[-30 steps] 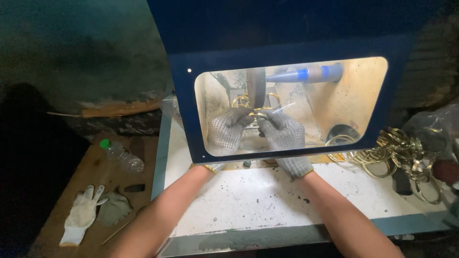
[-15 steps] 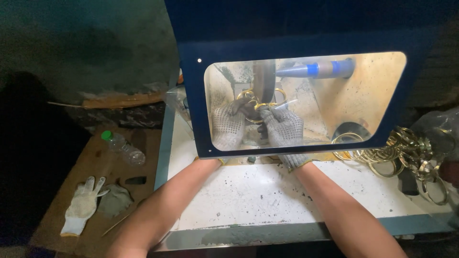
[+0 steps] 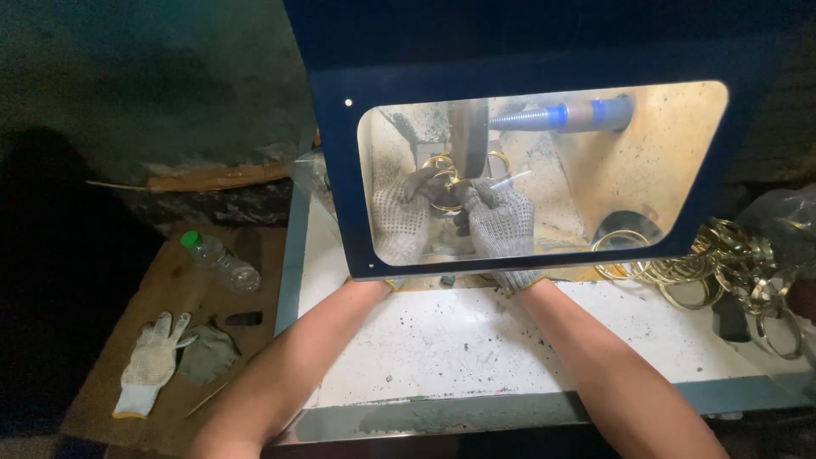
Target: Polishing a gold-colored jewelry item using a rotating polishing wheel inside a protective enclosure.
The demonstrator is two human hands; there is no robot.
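Your gloved left hand point(image 3: 399, 219) and right hand point(image 3: 501, 223) — fingers closed on a brass ring point(image 3: 444, 174) — have raised it, apparently onto the wheel point(image 3: 468, 136), behind the shield point(image 3: 340, 170).

Single head-worn camera. It looks forward and down along both forearms, close to the white bench point(image 3: 476, 340), through the blue-framed window point(image 3: 544, 170) ahead.

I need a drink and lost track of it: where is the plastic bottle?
In the head view the plastic bottle with a green cap lies on the wooden board at left, beside the white tray and above the spare glove.
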